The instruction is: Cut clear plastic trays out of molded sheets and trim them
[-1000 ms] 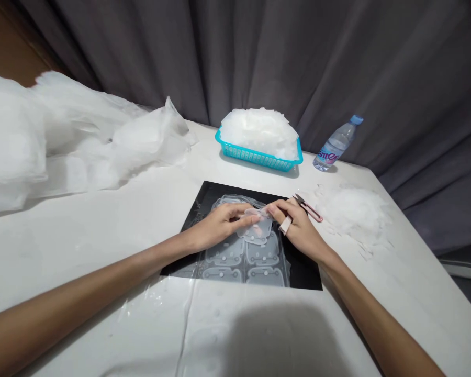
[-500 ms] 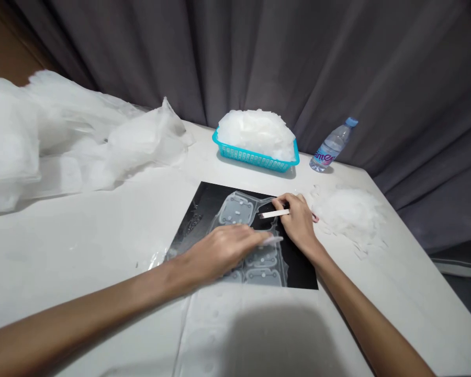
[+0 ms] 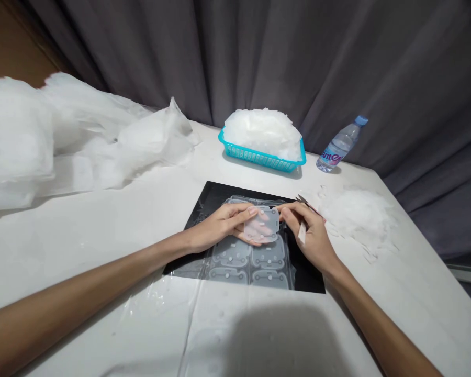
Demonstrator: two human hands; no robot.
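Note:
My left hand [image 3: 223, 225] is closed on a translucent plastic piece [image 3: 265, 230] with rounded corners and small raised studs. Thumb on top and fingers beneath, it keeps the piece above a black mat [image 3: 198, 209]. A thin white stick [image 3: 302, 232] is tucked in my right hand [image 3: 312, 230], whose bent index finger reaches the piece's right edge. Under both hands, a clear plastic sheet [image 3: 269, 256] with several similar pieces lies on the mat. Scissors [image 3: 308, 203] with dark blades lie just beyond my right hand, their reddish handles mostly hidden.
A turquoise basket [image 3: 259, 155] heaped with white translucent pieces stands at the back. To its right is a water bottle [image 3: 339, 146]. A pile of clear scraps [image 3: 359, 217] lies on the right, and bulky plastic sheeting [image 3: 82, 141] covers the table's left back.
My left hand has turned palm up and now shows the piece flat. My right hand has moved slightly right and down, the white stick swinging to point downward. The view has shifted slightly.

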